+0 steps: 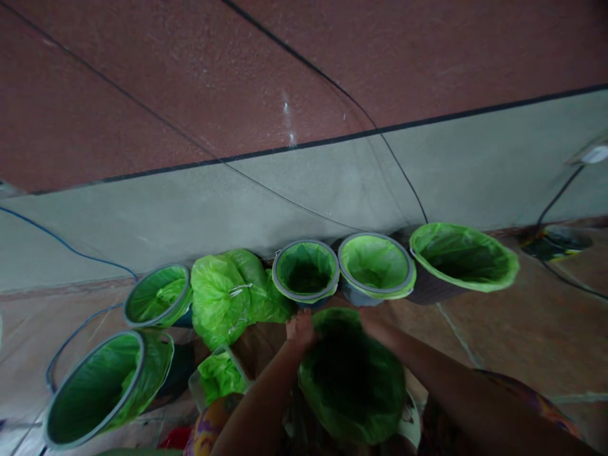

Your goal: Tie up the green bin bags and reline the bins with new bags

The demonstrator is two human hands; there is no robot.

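Observation:
A green plastic bag (396,380) gapes open in front of me, its mouth facing up toward me and its inside in deep shadow. It looks like the liner of a bin, but the bin's own wall is hidden. On the bag's far left edge, my left hand (300,328) has its fingers closed around the rim. My right hand (374,320) grips the far right edge; its fingertips are dark and partly hidden. Just beyond my hands stand a grey-rimmed bucket (308,296) and a second grey-rimmed bucket (375,294), both lined with green bags.
A larger lined bin (434,285) stands right along the wall (304,196). Left are a knotted green bag (223,294), a lined bucket (187,297), a big tilted lined bin (135,354) and a clear tub (194,389) of green plastic. Cables (401,168) hang down the wall.

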